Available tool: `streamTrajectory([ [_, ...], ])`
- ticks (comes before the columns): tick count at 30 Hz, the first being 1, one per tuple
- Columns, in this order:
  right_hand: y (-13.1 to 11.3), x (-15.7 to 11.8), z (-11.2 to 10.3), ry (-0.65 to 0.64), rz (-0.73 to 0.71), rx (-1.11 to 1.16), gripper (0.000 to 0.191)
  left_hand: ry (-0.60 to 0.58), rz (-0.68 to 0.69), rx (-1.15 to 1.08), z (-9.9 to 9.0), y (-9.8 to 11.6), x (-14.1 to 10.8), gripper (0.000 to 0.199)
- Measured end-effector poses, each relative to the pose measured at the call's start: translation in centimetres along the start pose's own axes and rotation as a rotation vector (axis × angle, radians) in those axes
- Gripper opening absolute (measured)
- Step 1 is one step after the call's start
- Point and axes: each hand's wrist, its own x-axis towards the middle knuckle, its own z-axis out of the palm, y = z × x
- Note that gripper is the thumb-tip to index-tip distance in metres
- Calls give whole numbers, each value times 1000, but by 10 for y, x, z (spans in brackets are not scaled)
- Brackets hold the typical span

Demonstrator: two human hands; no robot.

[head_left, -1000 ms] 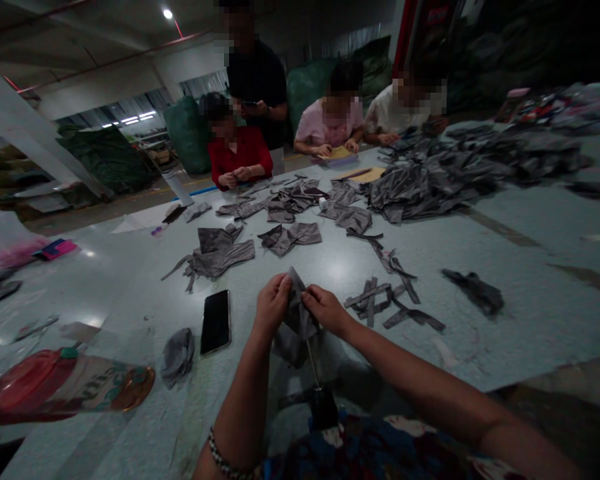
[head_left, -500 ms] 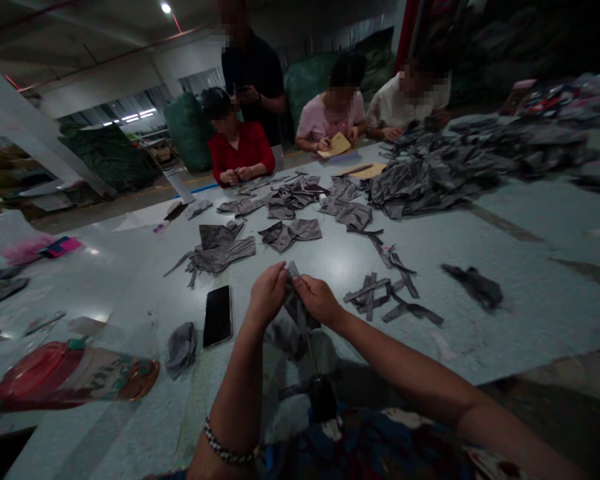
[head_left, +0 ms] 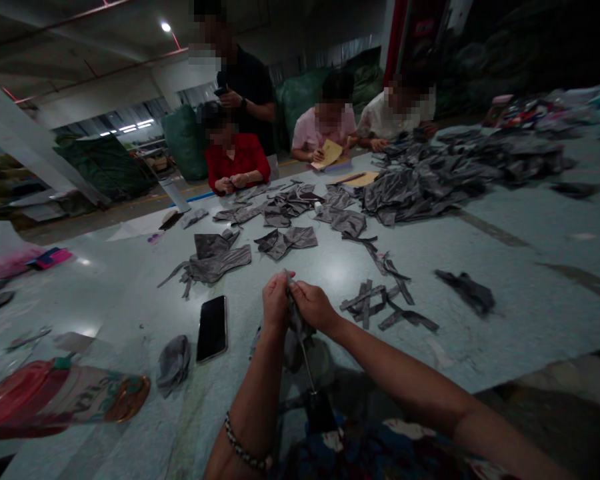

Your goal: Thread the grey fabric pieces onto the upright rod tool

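My left hand (head_left: 276,301) and my right hand (head_left: 314,305) meet above the near side of the table, both with fingers pinched on a grey fabric piece (head_left: 297,323). The cloth hangs down from my fingertips around the upper end of a thin metal rod (head_left: 308,367). That rod rises at a slant from a black base (head_left: 321,413) close to my body. Just how far the rod reaches inside the cloth is hidden. Left of my forearm lie a black phone (head_left: 213,329) and a bunched grey cloth (head_left: 174,365).
Grey fabric strips (head_left: 375,303) and flat grey pieces (head_left: 287,242) lie ahead on the table (head_left: 480,347). A large grey fabric heap (head_left: 425,180) covers the far right. A red-lidded jar (head_left: 65,397) lies at left. Several people are opposite, one in a red shirt (head_left: 237,160).
My left hand has moved right, closer against my right hand, and less cloth shows above the fingertips. The view has shifted slightly. The standing person's phone hand has risen.
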Motion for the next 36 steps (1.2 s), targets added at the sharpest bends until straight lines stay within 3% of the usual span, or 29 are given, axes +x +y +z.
streamTrajectory([
  [6, 6, -10, 8, 25, 33, 137, 37, -17, 90, 140, -2, -1, -3, 27],
  [12, 6, -2, 13, 63, 53, 201, 37, -16, 25, 0, 3, 6, 6, 22],
  [17, 8, -7, 9, 52, 26, 206, 36, -69, -52, -96, 2, 2, -3, 31],
  [25, 7, -3, 6, 48, -14, 103, 36, 10, -39, -153, 5, -1, 1, 35],
  [36, 9, -13, 13, 76, 8, 140, 35, 21, 49, 51, 3, 2, -1, 26],
])
